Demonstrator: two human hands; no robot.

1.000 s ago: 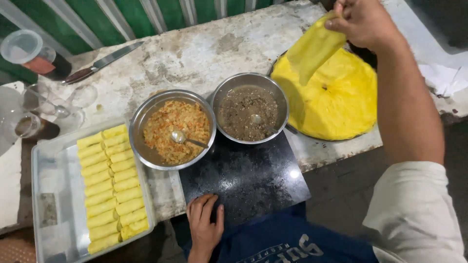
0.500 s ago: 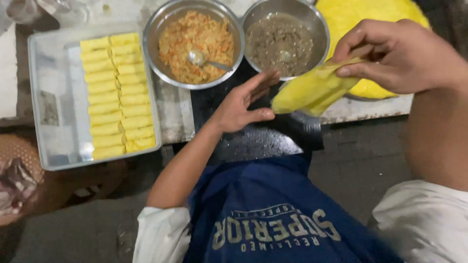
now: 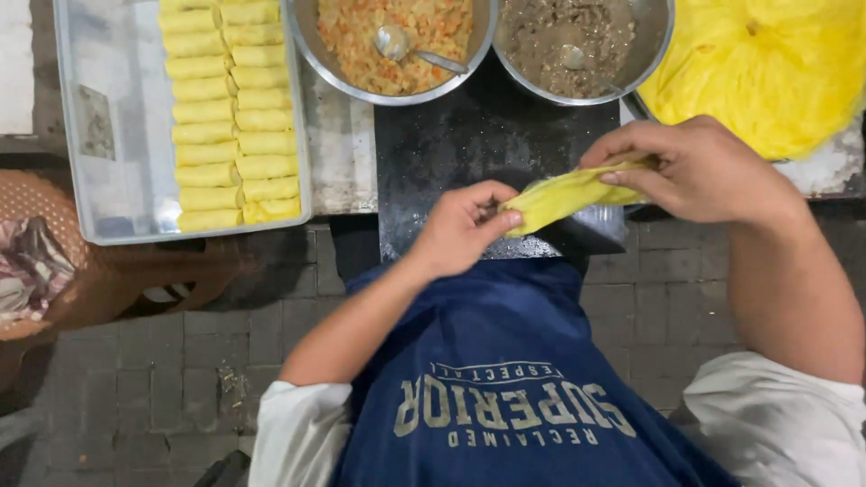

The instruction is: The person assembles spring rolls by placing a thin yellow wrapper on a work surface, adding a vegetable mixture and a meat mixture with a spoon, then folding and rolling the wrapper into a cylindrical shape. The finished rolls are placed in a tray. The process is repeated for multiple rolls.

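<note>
A folded yellow wrapper sheet (image 3: 566,195) hangs between both my hands above a dark flat board (image 3: 469,144). My left hand (image 3: 460,227) pinches its near end with thumb and fingers. My right hand (image 3: 699,171) grips its far end from above. Behind the board stand two metal bowls: one (image 3: 397,45) with orange-flecked filling and a spoon (image 3: 406,47), the other (image 3: 577,45) with dark brown filling. A stack of yellow wrappers (image 3: 767,63) lies at the top right.
A clear rectangular tray (image 3: 99,135) at the left holds two columns of rolled yellow rolls (image 3: 225,108). A brown woven chair (image 3: 117,271) with cloth sits below it. Paving stones lie under the table edge. I wear a blue apron.
My right hand has brought the yellow wrapper down from the stack to the board. My left hand has risen and taken hold of its near end. The camera has tilted downward.
</note>
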